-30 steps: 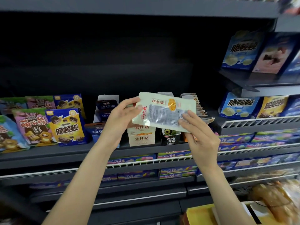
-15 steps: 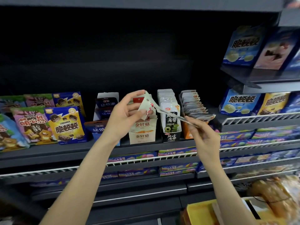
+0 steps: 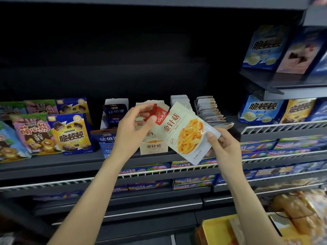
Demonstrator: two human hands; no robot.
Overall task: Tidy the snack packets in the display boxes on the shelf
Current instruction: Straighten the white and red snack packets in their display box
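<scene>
We are facing a dark shelf (image 3: 53,165) of boxes. Our left hand (image 3: 131,129) and right hand (image 3: 223,147) are each pinching the packet (image 3: 187,133), grips closed on it.

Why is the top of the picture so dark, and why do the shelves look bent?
Head view: the shelf back sits unlit, while the snack packet in both hands is bright and readable; the wide-angle lens bows the shelf edges; boxes at far right look blurry.
</scene>
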